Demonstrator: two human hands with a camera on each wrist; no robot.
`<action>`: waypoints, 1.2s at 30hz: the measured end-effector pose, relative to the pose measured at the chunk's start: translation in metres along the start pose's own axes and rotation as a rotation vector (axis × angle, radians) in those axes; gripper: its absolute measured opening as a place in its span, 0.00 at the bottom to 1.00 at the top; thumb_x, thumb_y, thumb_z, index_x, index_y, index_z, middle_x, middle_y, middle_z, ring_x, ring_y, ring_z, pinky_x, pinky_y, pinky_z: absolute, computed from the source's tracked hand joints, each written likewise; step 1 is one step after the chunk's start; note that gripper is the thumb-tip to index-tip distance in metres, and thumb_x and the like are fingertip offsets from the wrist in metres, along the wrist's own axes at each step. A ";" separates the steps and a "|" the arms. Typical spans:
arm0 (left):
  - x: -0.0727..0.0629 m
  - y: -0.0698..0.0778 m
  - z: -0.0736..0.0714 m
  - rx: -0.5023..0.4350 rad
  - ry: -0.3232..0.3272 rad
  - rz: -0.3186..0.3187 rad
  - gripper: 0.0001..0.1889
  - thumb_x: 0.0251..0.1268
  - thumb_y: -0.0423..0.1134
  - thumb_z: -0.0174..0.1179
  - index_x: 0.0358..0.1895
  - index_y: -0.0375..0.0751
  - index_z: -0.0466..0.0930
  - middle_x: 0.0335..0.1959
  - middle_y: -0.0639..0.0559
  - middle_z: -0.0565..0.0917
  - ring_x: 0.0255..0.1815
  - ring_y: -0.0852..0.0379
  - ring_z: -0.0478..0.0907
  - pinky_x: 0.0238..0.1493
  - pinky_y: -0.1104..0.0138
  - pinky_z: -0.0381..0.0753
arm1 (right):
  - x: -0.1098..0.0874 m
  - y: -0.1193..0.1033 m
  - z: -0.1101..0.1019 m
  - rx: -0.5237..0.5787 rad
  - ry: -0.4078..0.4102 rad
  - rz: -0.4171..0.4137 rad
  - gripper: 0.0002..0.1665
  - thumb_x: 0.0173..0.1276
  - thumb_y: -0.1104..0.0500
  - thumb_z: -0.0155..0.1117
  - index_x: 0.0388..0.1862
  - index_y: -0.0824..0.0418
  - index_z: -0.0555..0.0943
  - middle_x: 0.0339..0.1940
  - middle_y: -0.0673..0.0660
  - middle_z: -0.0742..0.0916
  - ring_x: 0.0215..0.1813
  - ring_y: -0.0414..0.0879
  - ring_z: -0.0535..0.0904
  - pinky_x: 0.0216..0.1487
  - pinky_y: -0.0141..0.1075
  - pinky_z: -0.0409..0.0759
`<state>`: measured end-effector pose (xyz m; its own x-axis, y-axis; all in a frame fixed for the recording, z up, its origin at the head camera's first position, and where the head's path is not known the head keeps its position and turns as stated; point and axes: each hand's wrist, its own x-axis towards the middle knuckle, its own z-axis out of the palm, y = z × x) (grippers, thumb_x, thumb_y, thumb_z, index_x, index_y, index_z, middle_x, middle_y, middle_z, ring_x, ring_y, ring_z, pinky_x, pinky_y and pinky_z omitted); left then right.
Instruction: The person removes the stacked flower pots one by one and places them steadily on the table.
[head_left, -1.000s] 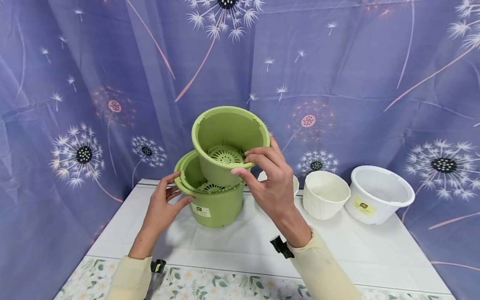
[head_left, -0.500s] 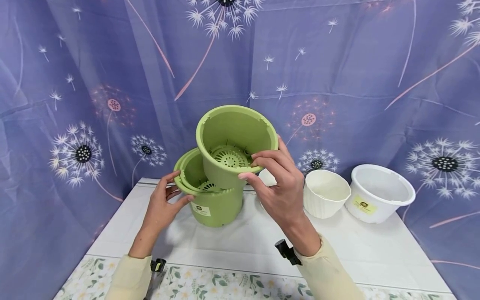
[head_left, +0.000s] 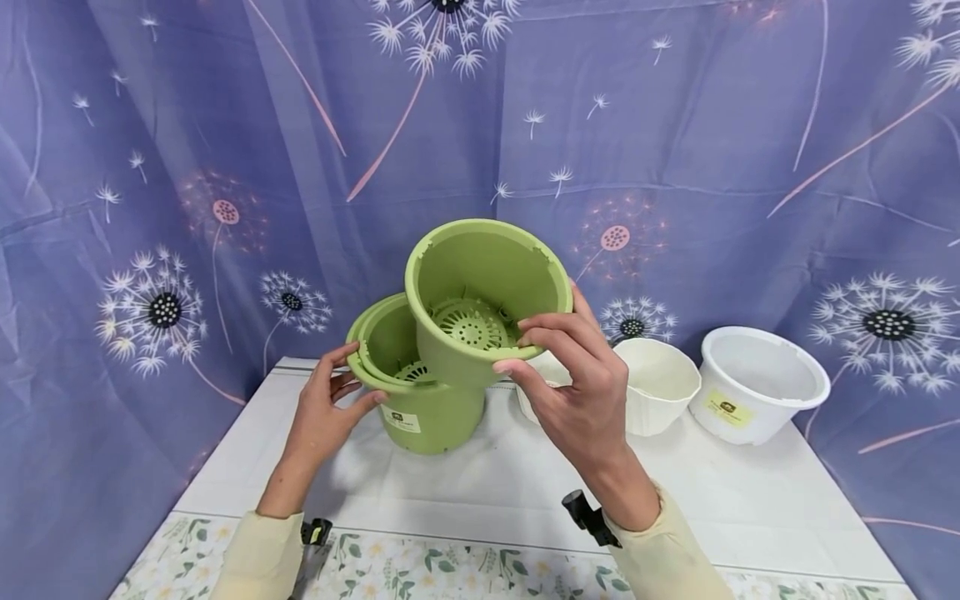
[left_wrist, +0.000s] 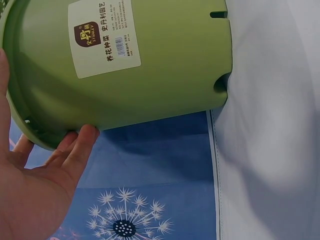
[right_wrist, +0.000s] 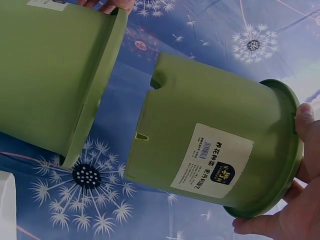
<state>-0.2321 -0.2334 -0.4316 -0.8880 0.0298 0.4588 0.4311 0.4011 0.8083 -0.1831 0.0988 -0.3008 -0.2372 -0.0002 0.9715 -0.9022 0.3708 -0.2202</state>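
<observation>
My left hand point(head_left: 322, 417) holds the left rim of a green flower pot point(head_left: 438, 425) standing on the table, with the thumb on the outside near its paper label. In the left wrist view the fingers point(left_wrist: 80, 150) reach round that rim. A second green flower pot point(head_left: 480, 258) is raised above and to the right of the first, tilted so its slotted bottom shows. My right hand point(head_left: 585, 383) pinches its front right rim, thumb outside and fingers over the edge. The right wrist view shows a gap between this raised pot point(right_wrist: 200, 110) and the lower pot point(right_wrist: 50, 80).
At the right stand a cream fluted pot point(head_left: 652, 408) and a white round pot point(head_left: 750, 417) with a yellow label. Another white pot point(head_left: 551, 371) is mostly hidden behind my right hand. A purple dandelion curtain point(head_left: 675, 167) hangs behind the white table cover point(head_left: 465, 500).
My right hand has carried the raised green flower pot to the right and slightly down, away from the lower one. My left hand stays on the lower pot's rim.
</observation>
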 end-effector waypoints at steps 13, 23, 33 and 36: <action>0.000 -0.001 0.000 0.010 0.005 -0.005 0.45 0.64 0.37 0.77 0.82 0.53 0.64 0.64 0.43 0.78 0.65 0.45 0.80 0.70 0.60 0.84 | -0.007 -0.009 -0.015 -0.007 0.023 0.001 0.29 0.70 0.40 0.74 0.30 0.67 0.87 0.38 0.64 0.90 0.61 0.73 0.83 0.82 0.63 0.69; 0.001 0.000 0.001 0.021 0.002 -0.016 0.45 0.65 0.39 0.77 0.82 0.52 0.63 0.64 0.43 0.77 0.65 0.43 0.80 0.70 0.59 0.84 | -0.014 -0.013 -0.027 -0.002 0.042 -0.002 0.30 0.68 0.40 0.75 0.31 0.69 0.88 0.37 0.65 0.89 0.62 0.68 0.84 0.82 0.64 0.68; 0.000 -0.001 0.000 0.020 0.002 -0.014 0.45 0.64 0.39 0.78 0.82 0.54 0.63 0.66 0.44 0.77 0.65 0.44 0.81 0.69 0.60 0.84 | -0.018 -0.018 -0.036 -0.017 0.057 -0.016 0.31 0.67 0.40 0.75 0.28 0.69 0.87 0.35 0.66 0.89 0.64 0.73 0.82 0.80 0.65 0.70; 0.000 -0.002 0.001 0.012 0.002 -0.012 0.45 0.64 0.38 0.78 0.82 0.54 0.63 0.66 0.44 0.77 0.65 0.44 0.80 0.70 0.61 0.84 | -0.019 -0.019 -0.039 -0.021 0.049 -0.016 0.30 0.68 0.40 0.75 0.27 0.68 0.87 0.34 0.66 0.89 0.64 0.72 0.82 0.80 0.65 0.70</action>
<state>-0.2336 -0.2337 -0.4337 -0.8929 0.0226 0.4498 0.4182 0.4120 0.8096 -0.1471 0.1282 -0.3113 -0.2043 0.0394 0.9781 -0.8977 0.3909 -0.2033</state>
